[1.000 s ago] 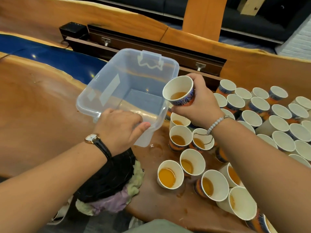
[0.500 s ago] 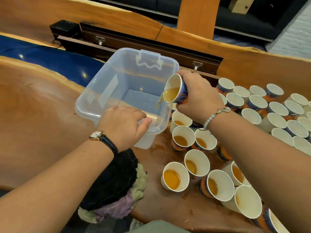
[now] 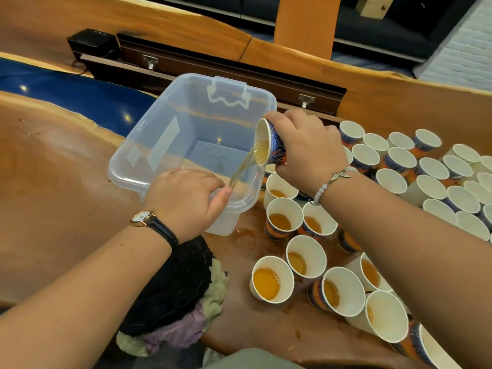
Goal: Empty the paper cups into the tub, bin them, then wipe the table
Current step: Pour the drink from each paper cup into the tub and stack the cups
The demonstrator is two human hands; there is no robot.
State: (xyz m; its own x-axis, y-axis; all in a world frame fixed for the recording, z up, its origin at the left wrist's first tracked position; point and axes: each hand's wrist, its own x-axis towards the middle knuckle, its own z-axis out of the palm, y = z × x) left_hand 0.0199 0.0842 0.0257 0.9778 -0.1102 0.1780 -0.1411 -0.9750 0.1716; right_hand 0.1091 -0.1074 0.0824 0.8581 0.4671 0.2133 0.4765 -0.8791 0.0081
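A clear plastic tub (image 3: 149, 145) stands tilted on the wooden table (image 3: 53, 187). My left hand (image 3: 186, 198) grips its near rim. My right hand (image 3: 306, 153) holds a blue-and-orange patterned paper cup (image 3: 271, 142) tipped on its side over the tub's right edge, and amber liquid streams from it into the tub. Several more paper cups with amber liquid (image 3: 271, 280) stand close together below my right hand. Several cups that look empty (image 3: 434, 187) crowd the right side.
A bundle of black, purple and greenish cloths (image 3: 173, 296) lies at the table's near edge under my left forearm. Wet spills (image 3: 245, 238) mark the wood beside the tub. A dark drawer unit (image 3: 229, 73) and a black box (image 3: 91, 43) sit behind the tub.
My right hand carried the cup from upright to tipped over the tub's edge, and the liquid now pours out. My left hand stayed on the tub's rim.
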